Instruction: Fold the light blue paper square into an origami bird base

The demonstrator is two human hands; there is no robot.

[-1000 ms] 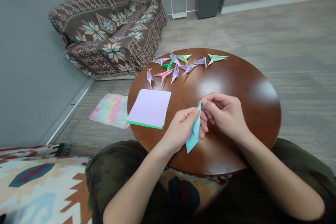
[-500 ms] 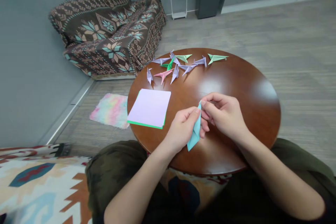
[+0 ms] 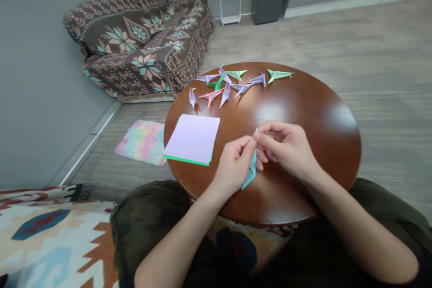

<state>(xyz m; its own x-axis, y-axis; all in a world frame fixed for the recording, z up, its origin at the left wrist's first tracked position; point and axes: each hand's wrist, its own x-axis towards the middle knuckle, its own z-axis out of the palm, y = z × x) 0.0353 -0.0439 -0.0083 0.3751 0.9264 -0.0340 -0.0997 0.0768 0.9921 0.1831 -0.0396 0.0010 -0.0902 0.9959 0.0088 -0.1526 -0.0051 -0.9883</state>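
A folded light-blue paper piece is held upright just above the round brown table. My left hand pinches its left side with thumb and forefinger. My right hand pinches the top tip from the right, its fingers curled. Both hands meet at the paper's upper end, over the table's near half.
A stack of square sheets, lilac on top and green beneath, lies at the table's left. Several folded paper cranes in lilac, green and pink sit along the far edge. A patterned sofa and a pastel mat are at the left.
The blue paper has turned more edge-on and its lower tip has risen slightly. My fingertips have closed in tighter together at its top.
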